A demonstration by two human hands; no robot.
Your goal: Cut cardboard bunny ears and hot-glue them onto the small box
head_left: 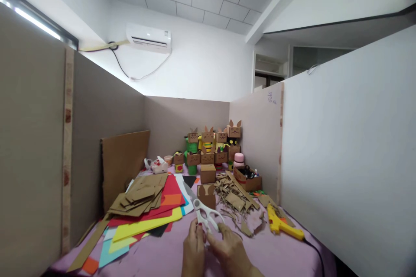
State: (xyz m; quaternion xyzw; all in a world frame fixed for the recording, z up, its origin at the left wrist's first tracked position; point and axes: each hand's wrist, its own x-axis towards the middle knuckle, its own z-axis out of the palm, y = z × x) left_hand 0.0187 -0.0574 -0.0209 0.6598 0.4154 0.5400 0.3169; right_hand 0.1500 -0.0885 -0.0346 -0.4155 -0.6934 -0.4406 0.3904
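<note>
White-handled scissors (210, 217) are held over the table, with their blades pointing up and to the left. My right hand (231, 249) grips the scissors by the lower part of the handles. Close beside it, my left hand (194, 244) has its fingers pressed together at the left side of the handles. Whatever those fingers hold is hidden, and I cannot tell if they touch the scissors. Just beyond the scissors lies a brown cardboard piece with ear-like shapes (208, 199).
Flat cardboard pieces (143, 194) rest on coloured sheets (146, 225) at the left. Cardboard scraps (235, 201) and a yellow glue gun (282, 225) with a cord lie right. Behind stand several animal-faced cardboard figures (208, 136) and an open box (256, 183). Partitions (325, 138) enclose the table.
</note>
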